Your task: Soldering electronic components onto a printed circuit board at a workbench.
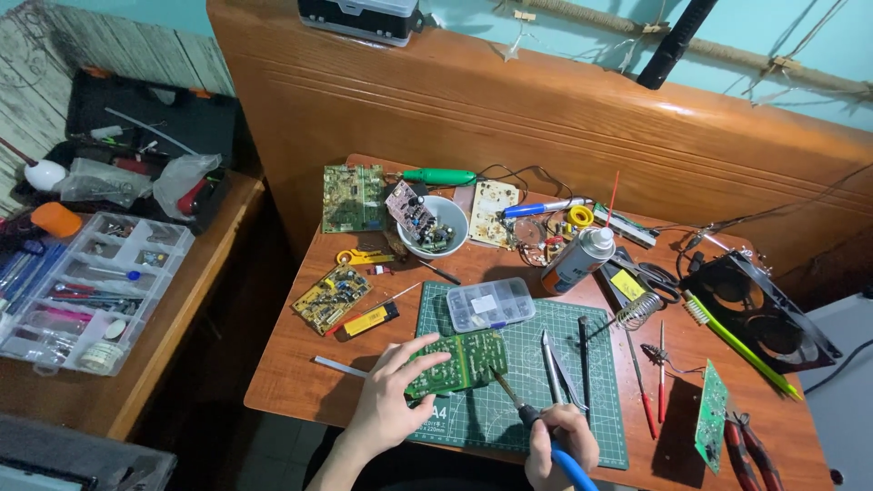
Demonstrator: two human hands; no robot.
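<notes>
My left hand point(386, 400) lies with fingers spread on a green circuit board point(466, 356), holding it flat on the dark green cutting mat point(582, 427). Gripped in my right hand point(556, 442) is a soldering iron point(516, 407) with a blue handle, its tip touching the board's lower right edge. Just right of the board, tweezers point(553, 368) and a thin dark tool point(584, 359) rest on the mat.
A clear parts box point(490, 303), a white bowl point(435, 225), other circuit boards point(331, 297), a spray can point(576, 259), screwdrivers point(642, 382), red pliers point(751, 455) and a black fan point(759, 309) crowd the wooden table point(291, 373). A clear organiser tray point(86, 291) sits on the left bench.
</notes>
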